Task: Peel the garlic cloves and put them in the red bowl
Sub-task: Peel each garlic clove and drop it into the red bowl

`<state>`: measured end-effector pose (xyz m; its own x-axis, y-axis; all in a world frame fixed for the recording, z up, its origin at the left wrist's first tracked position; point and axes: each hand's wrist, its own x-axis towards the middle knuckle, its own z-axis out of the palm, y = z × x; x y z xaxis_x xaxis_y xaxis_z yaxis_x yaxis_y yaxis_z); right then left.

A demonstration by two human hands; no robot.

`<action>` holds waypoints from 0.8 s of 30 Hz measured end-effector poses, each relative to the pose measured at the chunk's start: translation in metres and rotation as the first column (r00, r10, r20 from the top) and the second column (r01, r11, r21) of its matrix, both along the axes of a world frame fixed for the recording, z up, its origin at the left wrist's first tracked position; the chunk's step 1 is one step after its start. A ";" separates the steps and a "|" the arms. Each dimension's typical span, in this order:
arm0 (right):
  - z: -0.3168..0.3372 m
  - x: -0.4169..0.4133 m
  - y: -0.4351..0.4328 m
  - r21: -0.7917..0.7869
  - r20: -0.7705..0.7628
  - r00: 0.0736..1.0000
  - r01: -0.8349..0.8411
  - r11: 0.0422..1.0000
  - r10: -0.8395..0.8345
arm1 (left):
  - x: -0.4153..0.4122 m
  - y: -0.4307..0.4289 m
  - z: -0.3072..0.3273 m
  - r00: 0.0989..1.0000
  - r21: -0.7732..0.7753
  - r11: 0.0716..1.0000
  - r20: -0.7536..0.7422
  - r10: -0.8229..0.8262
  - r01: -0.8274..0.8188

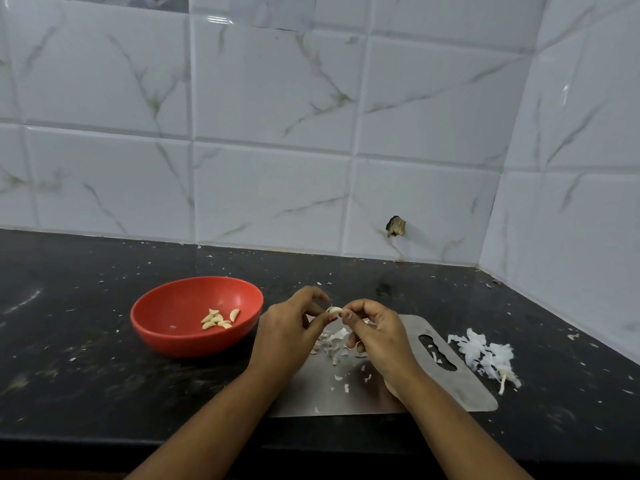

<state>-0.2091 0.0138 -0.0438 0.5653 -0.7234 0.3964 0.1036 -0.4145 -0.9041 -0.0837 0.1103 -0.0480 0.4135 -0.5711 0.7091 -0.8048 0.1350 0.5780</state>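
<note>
PEELING IN HAND: I hold one garlic clove between both hands, just above the steel board on the dark desk. My left hand pinches its left end between thumb and fingertip; my right hand pinches its right end, the other fingers curled under. The hands are close together, joined only by the clove. It lies crosswise, its long axis running left to right from one hand to the other, roughly level. It is too small to tell which end is the tip, or how much skin is on it. The red bowl sits to the left, just beside my left hand, with a small cluster of peeled cloves inside. That hand is the nearer, so I judge the drop goes leftward. Loose skins lie on the board below, and a heap of skins lies on the desk to the right
</note>
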 end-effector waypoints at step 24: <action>-0.006 0.002 0.003 -0.335 -0.167 0.986 -0.050 0.941 -0.007 | 0.006 -0.006 -0.003 0.998 0.114 0.992 -0.001 -0.057 0.057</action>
<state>-0.2066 0.0173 -0.0493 0.6569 -0.5500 0.5157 -0.0213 -0.6972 -0.7165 -0.0772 0.1042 -0.0514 0.3763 -0.6710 0.6389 -0.7988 0.1144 0.5907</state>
